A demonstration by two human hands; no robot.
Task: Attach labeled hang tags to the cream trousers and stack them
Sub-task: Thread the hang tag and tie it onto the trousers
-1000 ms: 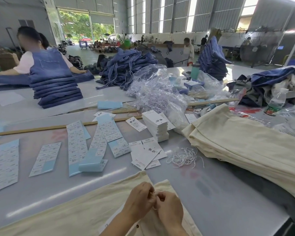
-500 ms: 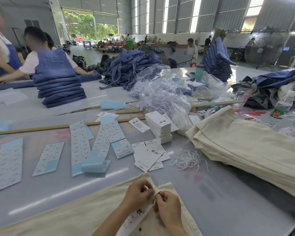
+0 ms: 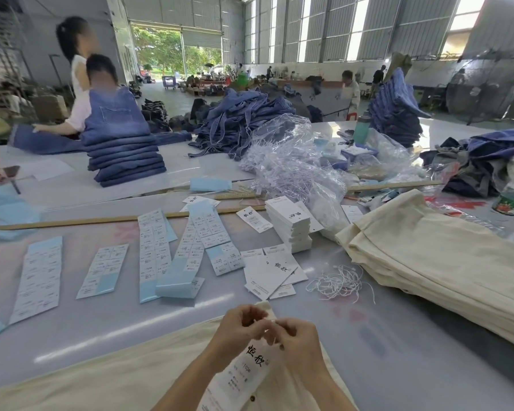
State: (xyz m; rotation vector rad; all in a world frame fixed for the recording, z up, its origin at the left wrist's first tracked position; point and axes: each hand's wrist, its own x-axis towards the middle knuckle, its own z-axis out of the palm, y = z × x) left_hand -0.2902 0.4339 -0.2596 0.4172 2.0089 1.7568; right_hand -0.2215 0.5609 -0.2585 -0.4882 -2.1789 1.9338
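Cream trousers (image 3: pixel 107 378) lie flat at the table's near edge, waistband toward the middle. Over the waistband my left hand (image 3: pixel 238 326) and my right hand (image 3: pixel 297 336) meet, fingers curled, pinching a thin white string at the top of a white hang tag (image 3: pixel 244 372) with black characters. The tag hangs down between my wrists onto the fabric. A pile of folded cream trousers (image 3: pixel 445 262) lies at the right. Loose white strings (image 3: pixel 339 281) lie beside loose hang tags (image 3: pixel 272 269), with a tall tag stack (image 3: pixel 290 222) behind.
Sticker label sheets (image 3: pixel 155 250) are spread across the grey table (image 3: pixel 398 336) at left and centre. A wooden stick (image 3: pixel 86 221) crosses behind them. Clear plastic bags (image 3: pixel 294 170), folded blue jeans (image 3: pixel 125 152) and people working stand farther back.
My hands have lifted slightly off the waistband, and the hang tag has come into full view hanging below them. The camera has shifted a little.
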